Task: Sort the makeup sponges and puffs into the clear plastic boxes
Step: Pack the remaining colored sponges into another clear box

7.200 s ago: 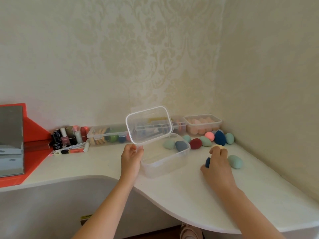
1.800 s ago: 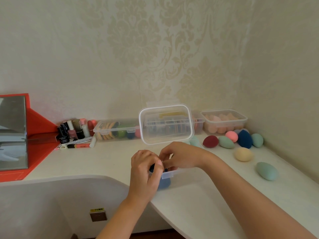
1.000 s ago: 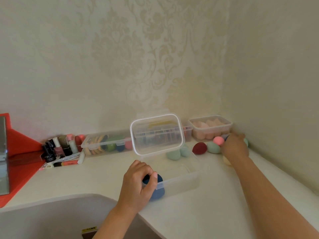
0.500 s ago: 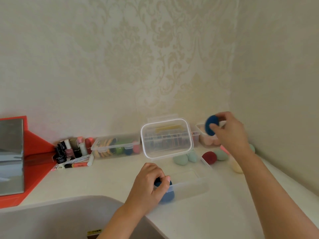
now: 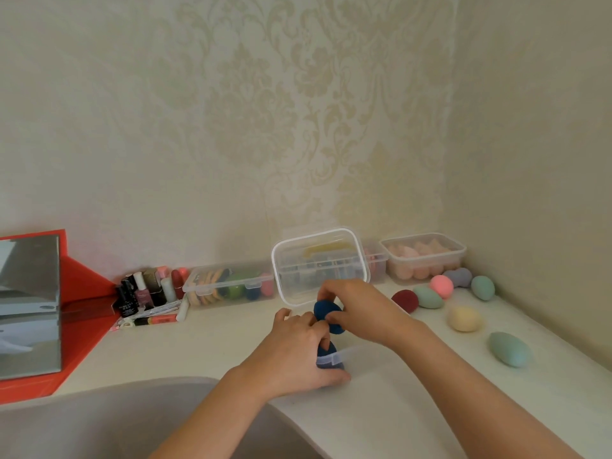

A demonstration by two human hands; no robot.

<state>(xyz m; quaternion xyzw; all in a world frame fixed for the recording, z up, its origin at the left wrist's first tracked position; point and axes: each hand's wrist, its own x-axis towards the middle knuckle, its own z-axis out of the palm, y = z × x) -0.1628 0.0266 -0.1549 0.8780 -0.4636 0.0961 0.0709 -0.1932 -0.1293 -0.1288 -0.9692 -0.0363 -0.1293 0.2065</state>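
Nearest, the counter's (image 5: 205,346) curved front edge is being crossed by both forearms. The near corner of the open clear box (image 5: 332,359) is being gripped by the left hand (image 5: 298,352), fingers curled over its rim. One dark blue sponge (image 5: 326,352) is being seen inside that corner. A second dark blue sponge (image 5: 326,314) is being pinched by the right hand (image 5: 357,309) just above the box, in front of its raised lid (image 5: 319,266).

To the right, seven loose sponges are being counted: a near teal one (image 5: 508,348), a yellow one (image 5: 464,319), then a maroon (image 5: 404,300), a green (image 5: 428,297), a pink (image 5: 441,286), a grey-blue (image 5: 458,277) and a far teal one (image 5: 482,287). Bare counter is being left open to the left of the box and along the near right.

Along the far wall, three closed boxes are being seen: a long one (image 5: 228,286), a middle one (image 5: 376,263) partly hidden by the lid, and one of pink sponges (image 5: 422,258). At far left, small bottles (image 5: 145,289) are being crowded beside a red stand (image 5: 82,293).
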